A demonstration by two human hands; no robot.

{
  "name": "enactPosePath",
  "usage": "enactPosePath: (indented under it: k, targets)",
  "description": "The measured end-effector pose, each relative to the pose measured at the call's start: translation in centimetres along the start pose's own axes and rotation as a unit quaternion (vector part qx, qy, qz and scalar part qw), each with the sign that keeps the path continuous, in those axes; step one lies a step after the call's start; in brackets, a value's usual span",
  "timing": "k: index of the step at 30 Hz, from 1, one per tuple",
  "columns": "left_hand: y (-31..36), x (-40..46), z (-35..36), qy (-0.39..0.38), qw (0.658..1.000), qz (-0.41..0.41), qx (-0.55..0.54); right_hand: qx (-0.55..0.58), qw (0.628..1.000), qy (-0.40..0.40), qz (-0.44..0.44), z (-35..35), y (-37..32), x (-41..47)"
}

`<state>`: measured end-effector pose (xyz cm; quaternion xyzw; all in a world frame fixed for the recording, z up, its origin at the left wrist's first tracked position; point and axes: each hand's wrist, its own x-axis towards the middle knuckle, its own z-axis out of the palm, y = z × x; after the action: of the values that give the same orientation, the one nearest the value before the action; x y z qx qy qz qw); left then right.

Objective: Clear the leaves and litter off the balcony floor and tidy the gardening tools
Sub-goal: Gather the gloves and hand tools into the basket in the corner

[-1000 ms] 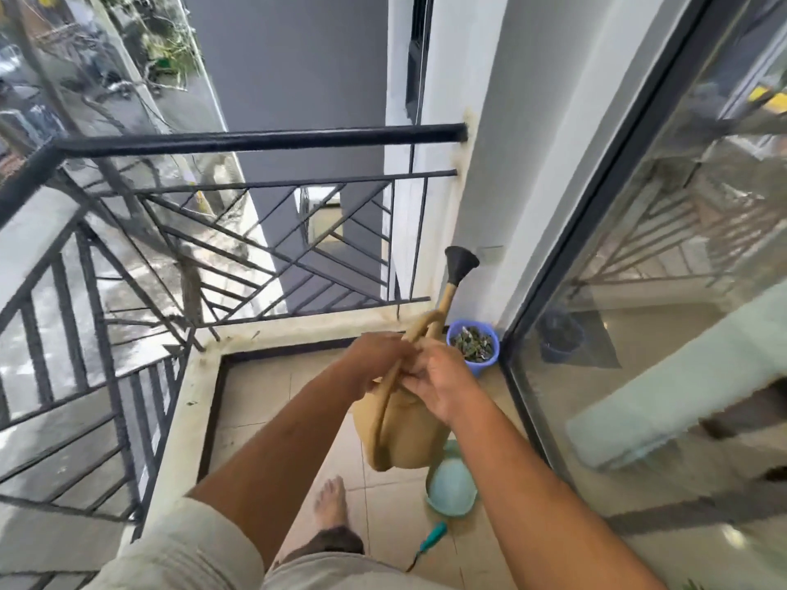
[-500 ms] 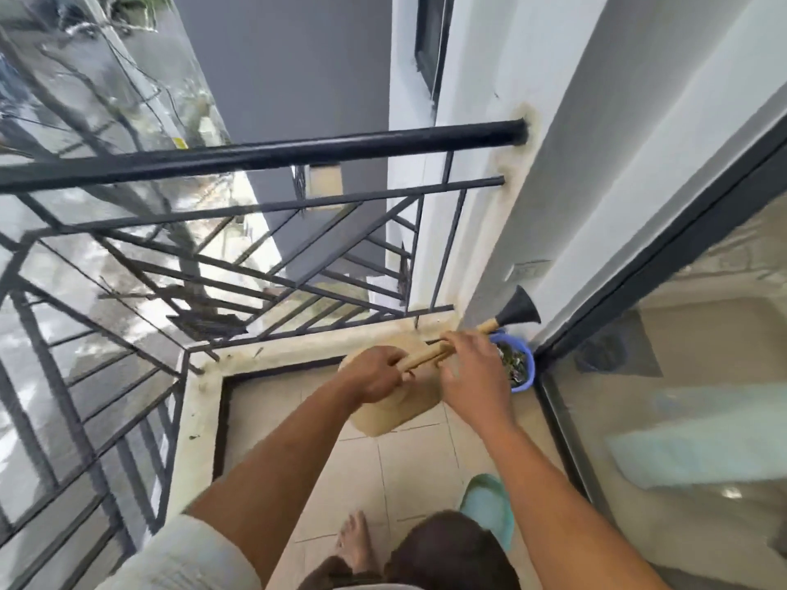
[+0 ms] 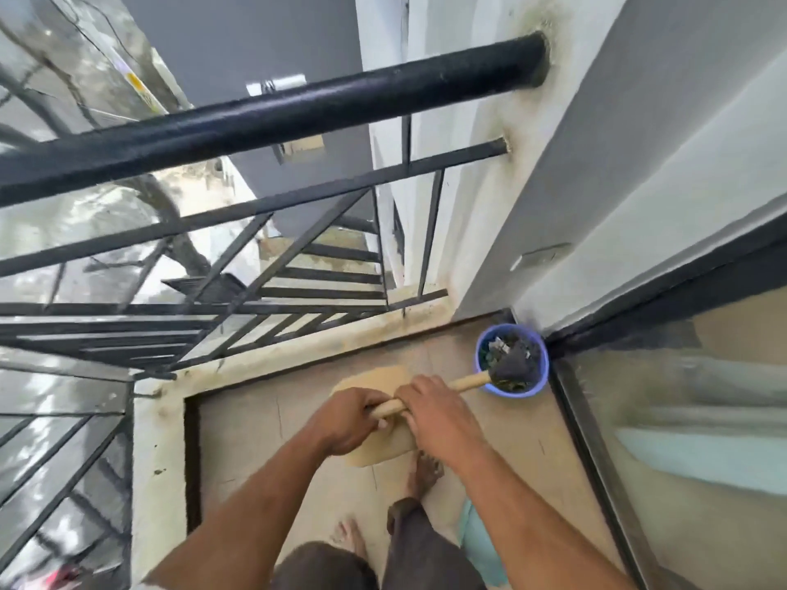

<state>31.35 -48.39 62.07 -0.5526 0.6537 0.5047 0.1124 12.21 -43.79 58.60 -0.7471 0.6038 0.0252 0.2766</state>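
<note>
Tan watering can (image 3: 374, 419) gripped in both your hands (image 3: 349, 423) (image 3: 438, 415); blue litter-filled bucket (image 3: 483, 372) sits cornered, floor (image 3: 255, 440) mostly clear.

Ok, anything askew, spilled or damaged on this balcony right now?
Nothing is spilled or broken. The tan watering can, held by the left hand and the right hand, is tipped sideways, its black rose over the blue pot of leaf litter. The wall is stained around the railing mounts.
</note>
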Motion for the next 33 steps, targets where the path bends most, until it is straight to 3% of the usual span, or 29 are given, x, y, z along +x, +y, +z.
enactPosePath:
  k: [18,33]
  targets:
    - [-17.1,32.7,6.3,-0.01,0.999,-0.045,0.018,-0.035,0.995,-0.092,-0.014,21.3,13.5,23.6]
    - [-19.0,40.2,10.7,-0.007,0.999,0.008,0.045,-0.004,0.994,-0.104,0.028,26.4,19.5,27.5]
